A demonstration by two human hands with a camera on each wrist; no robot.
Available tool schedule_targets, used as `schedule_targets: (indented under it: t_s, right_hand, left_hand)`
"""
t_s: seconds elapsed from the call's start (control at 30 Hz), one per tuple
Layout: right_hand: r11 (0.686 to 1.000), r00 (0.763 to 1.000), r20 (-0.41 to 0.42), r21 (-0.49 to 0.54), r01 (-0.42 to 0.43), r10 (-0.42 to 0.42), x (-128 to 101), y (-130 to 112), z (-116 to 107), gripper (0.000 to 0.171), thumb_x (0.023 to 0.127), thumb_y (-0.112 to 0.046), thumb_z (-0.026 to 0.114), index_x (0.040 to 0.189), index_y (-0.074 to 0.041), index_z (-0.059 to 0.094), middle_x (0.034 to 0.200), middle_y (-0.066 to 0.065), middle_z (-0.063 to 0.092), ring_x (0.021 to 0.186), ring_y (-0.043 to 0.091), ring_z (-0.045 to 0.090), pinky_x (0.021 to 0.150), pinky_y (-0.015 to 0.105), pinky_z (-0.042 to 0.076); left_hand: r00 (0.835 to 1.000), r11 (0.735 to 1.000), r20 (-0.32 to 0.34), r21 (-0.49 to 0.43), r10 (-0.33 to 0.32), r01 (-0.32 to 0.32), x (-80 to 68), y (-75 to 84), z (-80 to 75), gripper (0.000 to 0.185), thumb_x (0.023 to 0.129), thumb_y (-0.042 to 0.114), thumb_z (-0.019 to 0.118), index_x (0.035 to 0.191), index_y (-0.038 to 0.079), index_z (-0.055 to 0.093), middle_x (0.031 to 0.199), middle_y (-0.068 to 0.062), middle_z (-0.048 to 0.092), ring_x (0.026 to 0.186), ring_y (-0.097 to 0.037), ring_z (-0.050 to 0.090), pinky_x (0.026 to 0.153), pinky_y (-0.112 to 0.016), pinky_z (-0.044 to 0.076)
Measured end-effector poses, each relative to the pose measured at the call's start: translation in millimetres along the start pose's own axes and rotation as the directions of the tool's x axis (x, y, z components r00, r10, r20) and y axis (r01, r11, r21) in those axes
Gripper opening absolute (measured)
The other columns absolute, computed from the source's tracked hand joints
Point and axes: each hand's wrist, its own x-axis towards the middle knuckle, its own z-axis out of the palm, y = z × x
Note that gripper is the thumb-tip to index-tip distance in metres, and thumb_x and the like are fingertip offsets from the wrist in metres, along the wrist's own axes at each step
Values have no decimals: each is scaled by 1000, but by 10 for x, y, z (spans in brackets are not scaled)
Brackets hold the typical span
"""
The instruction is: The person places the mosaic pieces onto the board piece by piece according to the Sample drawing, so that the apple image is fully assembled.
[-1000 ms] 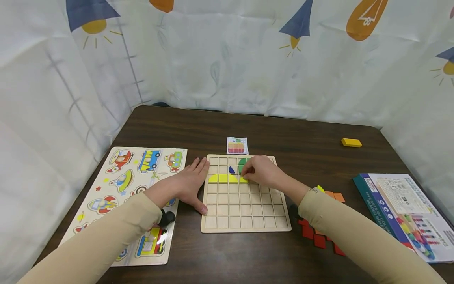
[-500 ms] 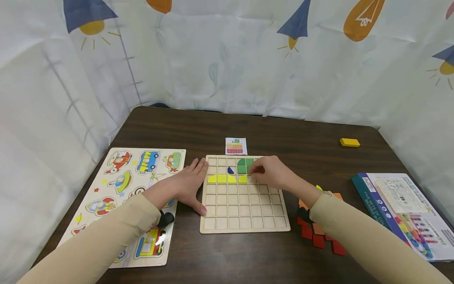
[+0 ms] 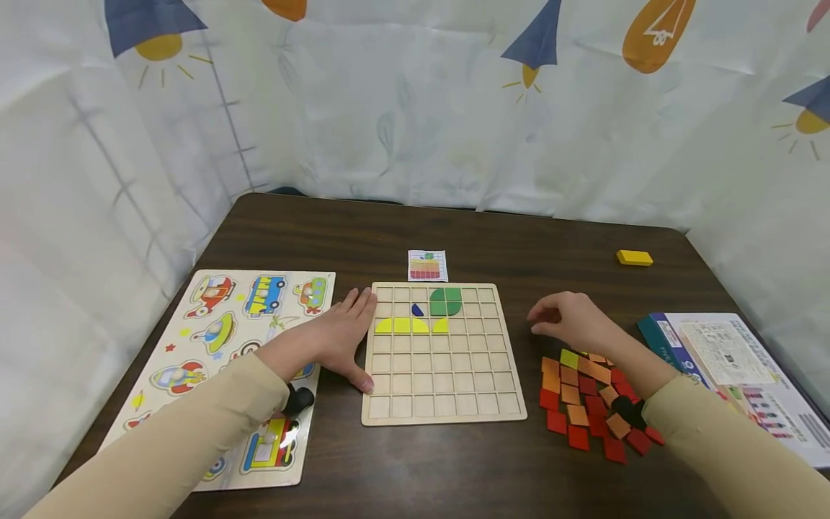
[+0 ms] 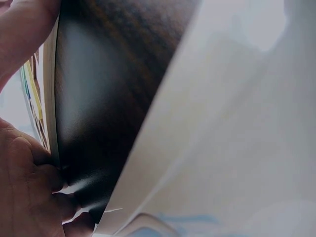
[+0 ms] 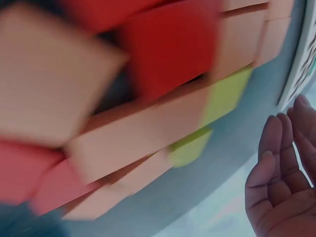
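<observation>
My left hand [image 3: 344,339], fingers straight and thumb spread, rests against the left edge of a wooden grid board [image 3: 447,386]. In the board's upper rows sit yellow tiles [image 3: 402,326], one more yellow tile [image 3: 440,326] with a curved corner, a small blue tile [image 3: 417,310] and a rounded green shape made of tiles [image 3: 446,301]. My right hand [image 3: 573,317] hovers to the right of the board, beside a pile of red, orange and yellow tiles [image 3: 586,389]. Its fingers are loosely bent and hold nothing, as the right wrist view also shows.
A small printed pattern card [image 3: 427,267] lies behind the board. To the left is a picture puzzle board [image 3: 256,331], partly beneath my left forearm. A yellow block [image 3: 634,258] sits at the back right. Further right lies a boxed set [image 3: 726,360], partly under my right sleeve.
My right hand has left the grid board and moved right toward the tile pile, uncovering the green shape and the yellow tile. My left hand stays at the board's edge.
</observation>
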Motion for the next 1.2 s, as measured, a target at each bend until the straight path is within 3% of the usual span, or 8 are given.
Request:
schedule_targets:
  t_s: [0.2,0.5,0.93,1.2]
  right_hand:
    - [997,996,41,-31,-77,78,-200,219,-71,14,93,-10,75,105,-4,76,97,6,75,83,16,66,76,37,59]
    - [995,989,117,-65,-82,89,-309,274,-69,15,88,-15,80,100,-7,76,89,0,71,80,15,59,74,34,55]
    - [994,995,81,-98,-47,56,-362,273,3,14,88,-12,80,98,-4,72,89,5,68,79,16,59,72,37,57]
    - [995,999,32,-96,-22,25,-380,225,47,14,88,-8,78,95,-8,66,88,2,65,77,15,56,70,32,55]
  left_hand:
    - [1000,1000,0,-2,1,-1,0,2,-10,144,67,63,87,160,-9,5,170,-29,-2,157,-50,-1,126,-61,13]
    - [1000,1000,-4,-2,0,0,-10,-5,-9,143,68,63,87,160,-10,6,169,-30,-2,157,-51,-1,126,-61,14]
    - [1000,1000,-10,-6,14,-14,-17,16,-23,143,67,62,88,159,-11,7,169,-31,0,156,-52,1,126,-62,15]
    - [1000,1000,-11,-7,13,-13,-14,11,-13,143,67,62,88,160,-11,8,169,-31,0,156,-52,1,126,-62,15]
